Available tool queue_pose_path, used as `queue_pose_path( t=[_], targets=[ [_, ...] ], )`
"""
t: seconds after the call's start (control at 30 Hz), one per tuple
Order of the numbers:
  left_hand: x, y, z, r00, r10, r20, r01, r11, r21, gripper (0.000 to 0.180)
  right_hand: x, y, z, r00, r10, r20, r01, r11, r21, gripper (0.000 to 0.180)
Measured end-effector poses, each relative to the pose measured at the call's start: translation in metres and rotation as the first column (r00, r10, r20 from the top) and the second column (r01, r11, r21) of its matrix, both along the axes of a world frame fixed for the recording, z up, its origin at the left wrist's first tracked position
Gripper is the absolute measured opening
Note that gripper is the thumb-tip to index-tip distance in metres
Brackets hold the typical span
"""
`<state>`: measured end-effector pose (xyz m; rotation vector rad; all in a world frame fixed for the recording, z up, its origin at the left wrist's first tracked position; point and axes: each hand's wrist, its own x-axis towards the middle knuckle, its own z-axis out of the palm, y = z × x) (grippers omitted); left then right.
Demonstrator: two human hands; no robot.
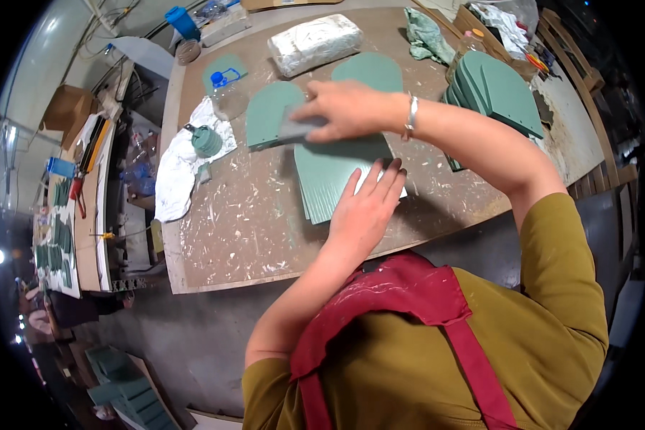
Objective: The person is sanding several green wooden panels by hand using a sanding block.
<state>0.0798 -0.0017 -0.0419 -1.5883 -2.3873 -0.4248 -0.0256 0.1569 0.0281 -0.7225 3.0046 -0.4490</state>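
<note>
No lettering, label, brand, number or sign can be read anywhere in this view.

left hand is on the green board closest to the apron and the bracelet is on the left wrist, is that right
Not quite: the head view shows the bracelet on the right wrist. The left hand is indeed on the green board closest to the apron.
</note>
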Motion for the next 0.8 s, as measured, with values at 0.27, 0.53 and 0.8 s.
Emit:
queue_pose_path(
  t=[0.27, 0.53, 0.8],
  targets=[
    [0.003, 0.002, -0.003, 1.000, 0.013, 0.014, -0.014, 0.999, 0.030, 0.053, 0.008, -0.022, -0.008, 0.966, 0.255, -0.043, -0.256, 0.965, -0.046, 0.045],
    [0.008, 0.010, -0.008, 0.974, 0.222, -0.045, -0.224, 0.973, -0.049, 0.084, 0.009, -0.010, -0.003, 0.999, 0.038, -0.008, -0.037, 0.998, 0.043, 0.046],
    [-0.008, -0.033, 0.037, 0.962, 0.177, 0.210, -0.273, 0.694, 0.667, 0.036, 0.052, 0.070, -0.009, 0.958, -0.285, 0.014, 0.191, 0.603, -0.774, 0.049]
  ],
)
